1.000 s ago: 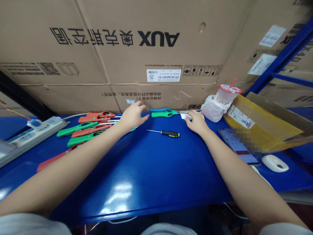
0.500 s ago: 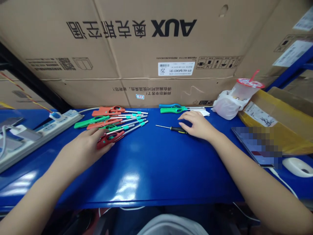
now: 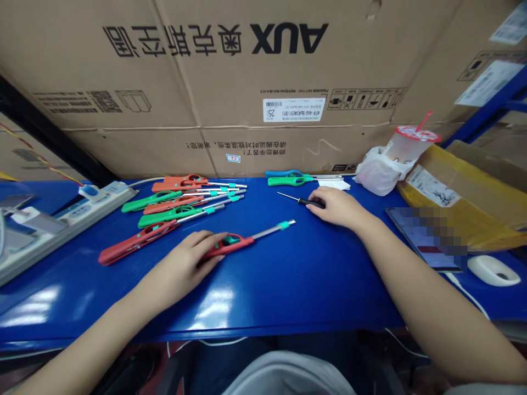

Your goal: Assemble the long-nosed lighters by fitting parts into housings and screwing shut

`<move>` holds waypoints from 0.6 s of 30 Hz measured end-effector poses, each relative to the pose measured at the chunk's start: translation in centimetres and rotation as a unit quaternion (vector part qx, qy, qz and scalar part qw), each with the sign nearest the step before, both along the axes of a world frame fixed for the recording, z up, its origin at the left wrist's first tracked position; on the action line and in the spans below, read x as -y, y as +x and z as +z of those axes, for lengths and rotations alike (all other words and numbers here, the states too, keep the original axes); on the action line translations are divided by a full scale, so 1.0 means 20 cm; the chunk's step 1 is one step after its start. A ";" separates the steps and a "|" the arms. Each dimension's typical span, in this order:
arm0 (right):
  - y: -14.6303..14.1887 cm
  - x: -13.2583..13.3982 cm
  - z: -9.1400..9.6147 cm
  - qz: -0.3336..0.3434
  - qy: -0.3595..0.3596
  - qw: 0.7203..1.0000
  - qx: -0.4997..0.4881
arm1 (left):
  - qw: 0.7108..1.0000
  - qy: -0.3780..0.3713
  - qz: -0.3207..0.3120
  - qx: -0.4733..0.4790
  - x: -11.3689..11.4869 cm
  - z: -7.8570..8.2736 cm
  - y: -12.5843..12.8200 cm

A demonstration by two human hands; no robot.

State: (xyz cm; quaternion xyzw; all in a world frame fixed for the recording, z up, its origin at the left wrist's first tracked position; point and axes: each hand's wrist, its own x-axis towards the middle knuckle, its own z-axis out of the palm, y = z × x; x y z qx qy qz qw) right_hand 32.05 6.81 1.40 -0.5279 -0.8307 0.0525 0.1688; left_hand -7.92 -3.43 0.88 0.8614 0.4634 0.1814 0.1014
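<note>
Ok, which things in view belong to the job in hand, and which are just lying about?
Belong:
red lighter in left hand
screwdriver in right hand
probably the other lighters

Apparently lying about:
drink cup
phone
yellow-taped box
power strip

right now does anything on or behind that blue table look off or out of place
The large carton behind the table stands upside down, judging by its inverted printing. The drink cup seems an odd tablemate for the screwdriver; no spill shows.

White glare across blue tabletop point(image 3: 296, 285)
</note>
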 end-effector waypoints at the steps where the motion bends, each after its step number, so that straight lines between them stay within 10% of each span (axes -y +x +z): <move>1: 0.01 0.00 0.01 0.002 0.001 1.000 -0.008 | 1.000 -0.001 -0.018 0.006 0.01 0.00 0.05; 7: -0.06 0.10 0.12 0.108 -0.048 0.990 -0.071 | 0.995 -0.039 -0.089 0.009 0.03 0.02 0.36; 13: -0.15 0.21 0.16 0.196 -0.302 0.931 -0.061 | 0.979 -0.138 -0.131 0.073 -0.17 0.08 0.52; 18: -0.12 0.19 0.17 0.159 -0.204 0.963 -0.070 | 0.987 -0.091 -0.080 0.109 -0.28 0.11 0.47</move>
